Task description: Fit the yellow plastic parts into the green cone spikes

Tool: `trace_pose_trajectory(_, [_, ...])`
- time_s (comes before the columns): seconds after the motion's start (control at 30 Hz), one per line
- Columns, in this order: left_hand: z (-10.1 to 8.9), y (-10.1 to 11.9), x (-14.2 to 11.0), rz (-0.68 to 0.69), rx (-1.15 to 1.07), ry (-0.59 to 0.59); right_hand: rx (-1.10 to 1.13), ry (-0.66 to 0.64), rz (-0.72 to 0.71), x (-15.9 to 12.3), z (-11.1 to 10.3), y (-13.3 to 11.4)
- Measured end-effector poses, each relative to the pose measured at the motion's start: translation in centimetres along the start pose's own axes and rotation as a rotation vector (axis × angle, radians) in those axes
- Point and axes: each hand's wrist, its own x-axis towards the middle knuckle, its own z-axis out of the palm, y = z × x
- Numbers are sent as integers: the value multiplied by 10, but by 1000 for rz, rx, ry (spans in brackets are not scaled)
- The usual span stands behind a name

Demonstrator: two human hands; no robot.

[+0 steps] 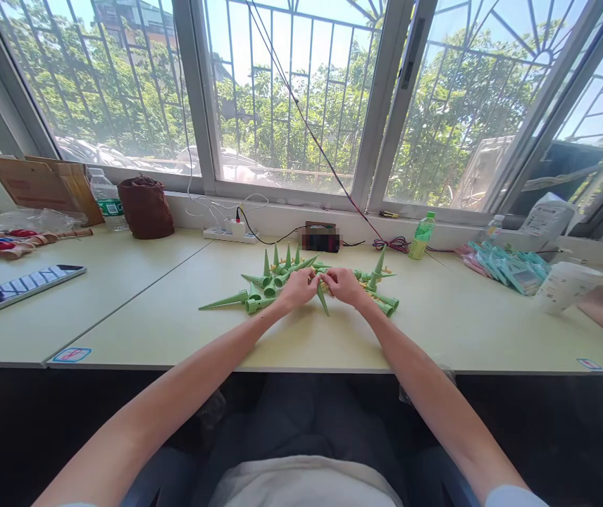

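My left hand (300, 286) and my right hand (344, 285) meet over the middle of the table, fingers closed in a pinch. Between them is a slim green plastic cone (323, 301), its tip pointing down toward me; the fingers cover its upper end. Around my hands lie several more green cones. One cone (225, 301) rests on its side at the left, and another cone (378, 269) stands tilted up at the right. Small yellow pieces (358, 274) sit among the cones by my right hand.
Behind the cones are a dark device (320, 238) and a white power strip (230, 234). A green bottle (422, 236) and teal packets (513, 266) stand right. Another person's hand (593, 299) is by a white cup (566, 287). A phone (21, 289) lies left.
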Motion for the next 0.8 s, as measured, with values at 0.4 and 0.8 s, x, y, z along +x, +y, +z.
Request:
trace_pose_trajectory(0.4, [3,-4,2,14,27,8,-51,10,6,0,0,0])
trace_pose_trajectory(0.8, [1,0,0,18,17,-21,-29,-12,-1,-1,-1,-2])
